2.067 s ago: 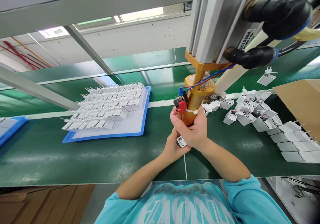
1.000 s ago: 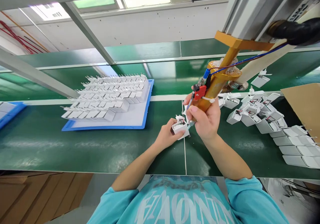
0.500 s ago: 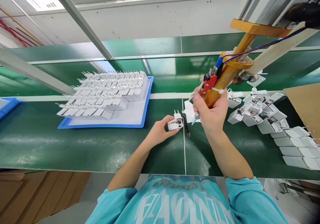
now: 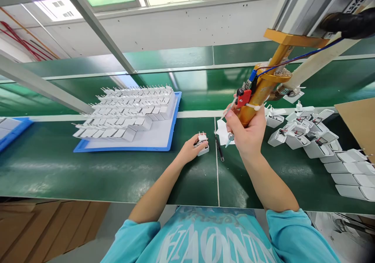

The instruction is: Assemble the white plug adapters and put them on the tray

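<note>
My left hand [image 4: 190, 149] is closed around a white plug charger [image 4: 203, 152] on the green bench, its two pins pointing away from me. The fingers lie over the charger's pin-side lid, which looks tilted above the housing. My right hand [image 4: 249, 132] grips a yellow hot-glue dispensing gun [image 4: 265, 88] with a red switch on its side. The gun's pale-blue nozzle tip points down, apart from the charger. Black tweezers [image 4: 218, 146] lie between the hands, beside a scrap of white paper [image 4: 223, 133] under the nozzle.
A blue-rimmed tray [image 4: 125, 149] with rows of white chargers stands at left; another blue tray [image 4: 14, 132] is at the far left edge. Opened chargers [image 4: 318, 145] are heaped at right, near cardboard [image 4: 357, 118]. The gun hangs from an overhead metal mount [image 4: 304, 11].
My left hand has shifted its grip from the housing's sides to the top, and the lid now sits over the open housing. The right hand and glue gun stay nearly still.
</note>
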Motion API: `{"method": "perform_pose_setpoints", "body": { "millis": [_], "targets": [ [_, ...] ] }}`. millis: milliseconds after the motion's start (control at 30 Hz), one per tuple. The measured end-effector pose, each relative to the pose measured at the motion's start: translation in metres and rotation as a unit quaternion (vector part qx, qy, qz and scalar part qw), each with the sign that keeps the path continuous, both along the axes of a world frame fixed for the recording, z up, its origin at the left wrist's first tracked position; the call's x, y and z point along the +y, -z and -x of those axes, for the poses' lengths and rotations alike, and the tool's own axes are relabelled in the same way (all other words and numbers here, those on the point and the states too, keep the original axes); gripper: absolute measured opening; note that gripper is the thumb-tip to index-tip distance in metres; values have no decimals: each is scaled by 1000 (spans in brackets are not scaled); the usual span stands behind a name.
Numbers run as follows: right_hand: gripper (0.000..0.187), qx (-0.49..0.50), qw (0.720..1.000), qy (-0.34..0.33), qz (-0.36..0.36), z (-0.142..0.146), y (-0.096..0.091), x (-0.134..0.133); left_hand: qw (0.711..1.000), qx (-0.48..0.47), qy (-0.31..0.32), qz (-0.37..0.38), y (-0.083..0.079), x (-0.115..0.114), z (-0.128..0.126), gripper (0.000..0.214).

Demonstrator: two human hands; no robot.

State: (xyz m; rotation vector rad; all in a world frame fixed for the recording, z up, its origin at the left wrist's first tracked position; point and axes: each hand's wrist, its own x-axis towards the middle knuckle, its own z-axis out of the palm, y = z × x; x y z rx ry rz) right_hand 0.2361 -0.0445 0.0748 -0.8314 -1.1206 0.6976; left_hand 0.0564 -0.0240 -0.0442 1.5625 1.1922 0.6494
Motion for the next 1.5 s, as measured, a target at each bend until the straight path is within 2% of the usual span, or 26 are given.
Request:
{"method": "perform_pose_setpoints", "body": {
  "millis": [100,300,400,500,600,733,900,1100,1333,1433,1500],
  "targets": [
    [29,3,1000,-3,-3,1,0,0,998,-45,-31,-16,7,-2,-8,38],
    [31,-4,1000,-9,-3,1,-1,-1,985,58,-54,-155,3,-5,-10,27],
    [29,1,1000,-13,-3,1,-1,-1,972,109,-16,-206,-1,-4,-6,30],
    [28,5,1000,-13,-4,1,-1,-1,953,165,68,-245,-9,-5,0,38],
    [26,0,1000,-9,-3,1,-2,-1,944,191,123,-239,-20,-7,5,47],
    [26,-3,1000,-4,1,1,-2,-1,949,173,124,-231,-26,-10,8,42],
    [26,-6,1000,-5,8,0,-1,-1,953,203,86,-209,-22,-10,8,33],
    [25,-2,1000,-3,8,-1,-2,-1,957,218,93,-168,-15,-15,1,32],
    [26,-3,1000,3,10,-2,1,2,904,339,100,-239,-10,-25,-7,44],
    [27,2,1000,10,9,-2,1,2,904,338,114,-235,-10,-26,-8,42],
    [28,-1,1000,16,13,-2,0,2,917,310,112,-226,-9,-25,-7,39]
  ]
}}
